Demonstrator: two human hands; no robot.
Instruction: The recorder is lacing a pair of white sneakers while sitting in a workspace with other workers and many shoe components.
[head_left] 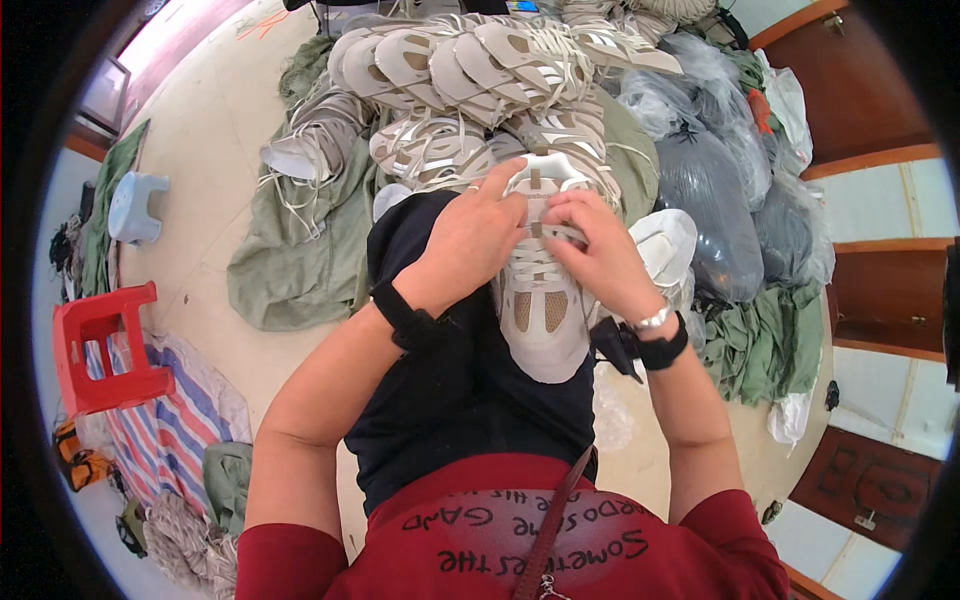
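Note:
A beige and white sneaker (pixel 545 335) rests on my lap, its toe toward me and its white-lined opening away from me. White laces run across its front. My left hand (pixel 475 235) is at the left side of the tongue, fingers bent and pressed near the collar. Opposite it, my right hand (pixel 597 245) has its fingers curled at the upper laces on the right side. Both hands look closed on the sneaker's upper part; the fingertips partly hide what they pinch. Just beyond lies a big pile of matching sneakers (pixel 500 75).
Grey-green cloth sacks (pixel 290 260) lie under and beside the pile. Filled grey plastic bags (pixel 705 210) and a white shoe-shaped piece (pixel 665 245) are on the right. To the left stand a red stool (pixel 110 350) and a pale blue stool (pixel 138 207), near striped sheeting (pixel 180 420).

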